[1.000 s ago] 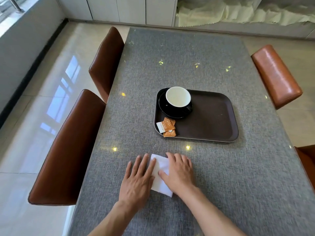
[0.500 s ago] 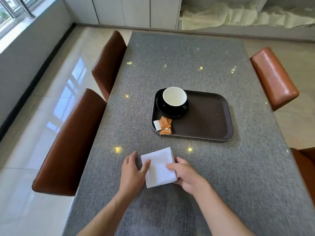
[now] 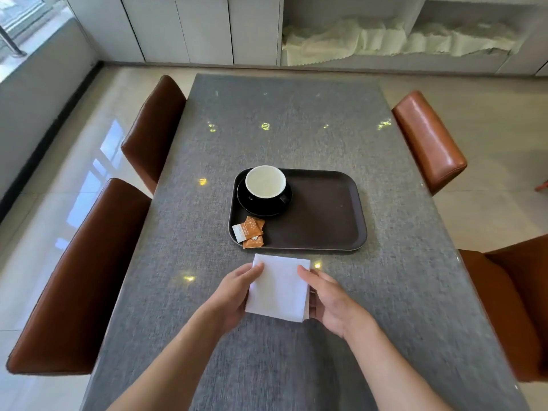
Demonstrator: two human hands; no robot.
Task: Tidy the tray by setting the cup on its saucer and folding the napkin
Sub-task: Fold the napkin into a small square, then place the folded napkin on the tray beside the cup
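Table [image 3: 296, 137]: grey cloth, brown chairs [image 3: 80, 280] alongside.
Tray [image 3: 326, 215]: cup [image 3: 266, 182] on saucer [image 3: 261, 207].
Napkin [image 3: 278, 287]: folded, near tray.
Left hand [image 3: 234, 292], right hand [image 3: 329, 298]: fingers pinching napkin edges.

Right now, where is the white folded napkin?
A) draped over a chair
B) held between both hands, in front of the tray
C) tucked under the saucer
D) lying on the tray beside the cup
B: the napkin sits between the left hand and right hand, on the near side of the tray.
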